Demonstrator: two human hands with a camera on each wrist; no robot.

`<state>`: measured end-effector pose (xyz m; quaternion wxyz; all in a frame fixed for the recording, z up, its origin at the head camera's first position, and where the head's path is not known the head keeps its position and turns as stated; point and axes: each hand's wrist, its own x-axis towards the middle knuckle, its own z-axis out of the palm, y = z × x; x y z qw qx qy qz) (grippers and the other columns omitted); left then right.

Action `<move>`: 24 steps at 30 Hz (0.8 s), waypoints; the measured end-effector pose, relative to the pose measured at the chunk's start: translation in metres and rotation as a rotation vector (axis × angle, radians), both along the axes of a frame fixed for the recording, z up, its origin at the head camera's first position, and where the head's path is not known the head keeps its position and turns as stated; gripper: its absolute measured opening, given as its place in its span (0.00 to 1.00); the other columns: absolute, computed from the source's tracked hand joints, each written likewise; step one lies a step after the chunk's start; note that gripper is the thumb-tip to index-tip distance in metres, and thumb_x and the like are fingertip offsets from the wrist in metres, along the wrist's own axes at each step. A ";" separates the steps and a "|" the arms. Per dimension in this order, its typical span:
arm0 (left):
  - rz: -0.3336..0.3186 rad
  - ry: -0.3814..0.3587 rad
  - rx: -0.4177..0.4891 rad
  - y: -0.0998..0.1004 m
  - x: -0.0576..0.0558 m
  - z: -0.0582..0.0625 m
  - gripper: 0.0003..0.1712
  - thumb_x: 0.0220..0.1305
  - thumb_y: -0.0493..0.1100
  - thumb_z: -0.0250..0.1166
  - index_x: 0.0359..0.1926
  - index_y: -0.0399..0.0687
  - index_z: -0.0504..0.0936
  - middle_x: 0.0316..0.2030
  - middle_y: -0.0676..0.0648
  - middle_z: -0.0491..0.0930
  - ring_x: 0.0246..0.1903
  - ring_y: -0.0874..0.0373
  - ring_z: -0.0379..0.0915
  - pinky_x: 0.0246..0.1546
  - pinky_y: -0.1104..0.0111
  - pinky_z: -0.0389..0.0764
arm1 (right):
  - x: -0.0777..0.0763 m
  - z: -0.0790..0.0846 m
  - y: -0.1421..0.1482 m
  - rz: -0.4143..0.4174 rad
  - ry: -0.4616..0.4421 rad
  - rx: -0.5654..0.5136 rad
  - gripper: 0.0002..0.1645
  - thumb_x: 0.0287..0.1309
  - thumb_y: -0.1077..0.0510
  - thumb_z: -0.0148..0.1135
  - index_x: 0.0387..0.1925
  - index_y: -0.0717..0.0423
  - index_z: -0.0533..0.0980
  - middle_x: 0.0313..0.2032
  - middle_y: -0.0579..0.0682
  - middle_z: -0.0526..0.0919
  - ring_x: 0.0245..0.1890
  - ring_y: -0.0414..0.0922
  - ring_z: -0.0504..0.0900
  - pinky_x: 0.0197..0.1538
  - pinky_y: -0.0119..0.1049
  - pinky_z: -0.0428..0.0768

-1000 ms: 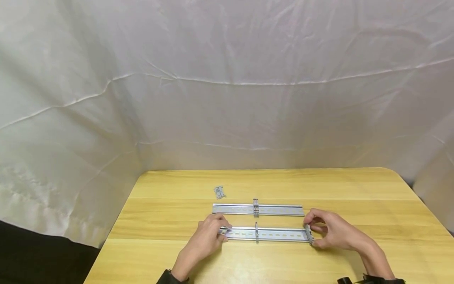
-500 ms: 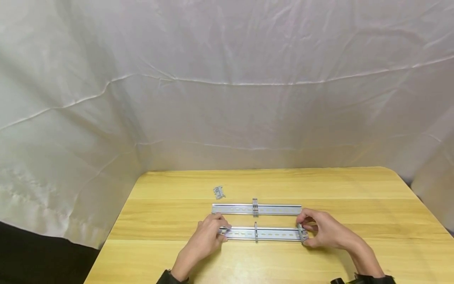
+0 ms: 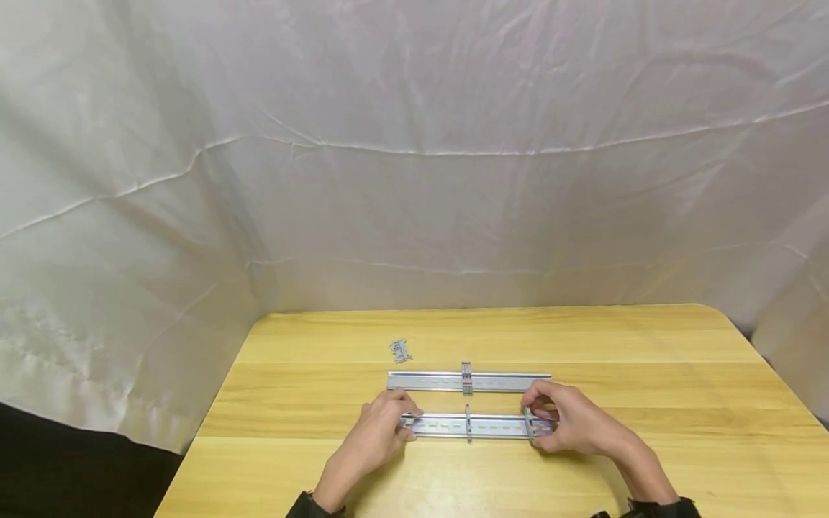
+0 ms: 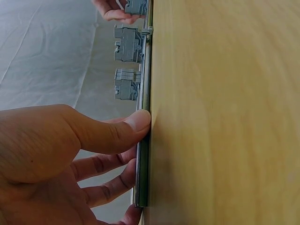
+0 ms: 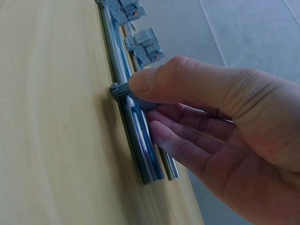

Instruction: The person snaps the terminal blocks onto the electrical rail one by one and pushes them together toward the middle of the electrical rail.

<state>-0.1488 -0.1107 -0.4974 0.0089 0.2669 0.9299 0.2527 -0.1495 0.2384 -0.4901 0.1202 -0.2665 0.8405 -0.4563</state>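
Observation:
A slotted metal DIN rail (image 3: 499, 427) lies crosswise near the front of the table. My left hand (image 3: 381, 426) grips its left end, thumb on the near edge and fingers over the far side. Near the rail's right end, my right hand (image 3: 570, 419) pinches a thin grey terminal block (image 3: 529, 426) that straddles the rail; in the right wrist view the thumb presses the block's (image 5: 123, 89) near side. Another grey terminal block (image 3: 468, 423) stands on the same rail around its middle.
Behind lies a second DIN rail (image 3: 427, 381) bearing several terminal blocks (image 3: 466, 379) side by side. A loose grey terminal block (image 3: 400, 350) lies flat farther back on the wooden table (image 3: 311, 374). Pale cloth (image 3: 453, 216) hangs behind and to the sides.
My right hand has moved left along the front rail, bringing the pinched terminal block from the rail's right end inward. The left hand stays put on the rail's left end.

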 end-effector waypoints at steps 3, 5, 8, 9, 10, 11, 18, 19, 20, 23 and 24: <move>0.000 -0.002 0.000 0.000 0.000 0.000 0.14 0.52 0.36 0.73 0.43 0.45 0.88 0.42 0.52 0.81 0.44 0.52 0.75 0.40 0.47 0.76 | -0.001 -0.001 -0.005 -0.001 0.016 -0.003 0.28 0.35 0.72 0.71 0.44 0.64 0.73 0.46 0.60 0.79 0.50 0.57 0.80 0.54 0.41 0.78; 0.000 -0.003 0.002 0.000 0.000 0.001 0.14 0.52 0.36 0.73 0.43 0.45 0.88 0.42 0.52 0.81 0.44 0.52 0.75 0.40 0.46 0.76 | -0.001 -0.002 -0.009 0.000 0.028 -0.006 0.28 0.35 0.72 0.71 0.44 0.64 0.73 0.45 0.60 0.79 0.50 0.57 0.80 0.54 0.41 0.79; -0.001 -0.004 0.005 0.000 0.000 0.001 0.14 0.52 0.36 0.73 0.43 0.44 0.88 0.41 0.52 0.81 0.44 0.52 0.75 0.40 0.46 0.76 | -0.002 -0.004 -0.014 0.001 0.049 -0.007 0.28 0.34 0.72 0.71 0.43 0.64 0.73 0.45 0.60 0.79 0.50 0.57 0.80 0.53 0.41 0.79; -0.001 -0.004 0.007 0.000 0.000 0.001 0.14 0.52 0.36 0.73 0.43 0.44 0.88 0.41 0.52 0.81 0.44 0.52 0.75 0.40 0.46 0.76 | -0.002 -0.005 -0.016 0.001 0.055 -0.006 0.28 0.34 0.72 0.71 0.43 0.64 0.73 0.45 0.60 0.79 0.49 0.57 0.80 0.52 0.40 0.80; -0.003 -0.004 0.007 0.000 0.001 0.001 0.14 0.52 0.36 0.73 0.43 0.44 0.88 0.41 0.52 0.81 0.44 0.52 0.75 0.40 0.46 0.76 | -0.002 -0.006 -0.017 -0.001 0.060 -0.005 0.28 0.34 0.72 0.72 0.43 0.64 0.73 0.45 0.60 0.79 0.49 0.57 0.80 0.52 0.40 0.80; -0.004 -0.004 0.008 0.000 0.001 0.000 0.14 0.52 0.36 0.73 0.43 0.44 0.88 0.41 0.52 0.81 0.44 0.52 0.75 0.40 0.46 0.76 | -0.002 -0.007 -0.019 -0.004 0.067 -0.005 0.28 0.34 0.72 0.72 0.43 0.64 0.73 0.44 0.60 0.80 0.49 0.56 0.80 0.52 0.40 0.80; 0.011 -0.008 0.011 -0.001 0.002 -0.001 0.15 0.51 0.36 0.73 0.43 0.45 0.88 0.42 0.53 0.81 0.44 0.54 0.74 0.41 0.48 0.76 | -0.003 -0.011 -0.028 -0.018 0.099 -0.002 0.29 0.34 0.70 0.74 0.44 0.63 0.73 0.44 0.58 0.80 0.49 0.55 0.81 0.51 0.39 0.80; 0.012 -0.007 0.010 -0.001 0.002 -0.001 0.15 0.51 0.36 0.73 0.43 0.45 0.88 0.41 0.53 0.81 0.44 0.54 0.74 0.41 0.49 0.75 | -0.003 -0.012 -0.029 -0.020 0.110 -0.001 0.29 0.34 0.70 0.74 0.44 0.63 0.74 0.44 0.58 0.80 0.48 0.55 0.81 0.51 0.39 0.81; 0.013 -0.006 0.008 -0.001 0.001 -0.001 0.15 0.51 0.36 0.73 0.43 0.45 0.88 0.41 0.53 0.81 0.44 0.54 0.74 0.41 0.49 0.75 | -0.003 -0.012 -0.030 -0.024 0.116 -0.002 0.29 0.34 0.70 0.74 0.43 0.63 0.74 0.44 0.58 0.80 0.48 0.54 0.81 0.51 0.39 0.81; 0.013 -0.001 0.005 0.000 0.000 -0.001 0.15 0.51 0.37 0.73 0.42 0.45 0.88 0.41 0.53 0.80 0.44 0.54 0.74 0.41 0.49 0.76 | -0.002 -0.014 -0.035 -0.031 0.123 -0.008 0.29 0.34 0.70 0.74 0.44 0.64 0.74 0.44 0.58 0.80 0.48 0.54 0.81 0.51 0.39 0.81; 0.013 -0.001 0.004 0.000 0.000 -0.001 0.15 0.51 0.36 0.73 0.43 0.45 0.88 0.41 0.53 0.80 0.44 0.54 0.74 0.41 0.49 0.76 | -0.002 -0.014 -0.036 -0.032 0.123 -0.010 0.29 0.34 0.69 0.74 0.44 0.64 0.74 0.44 0.58 0.80 0.48 0.54 0.81 0.51 0.39 0.81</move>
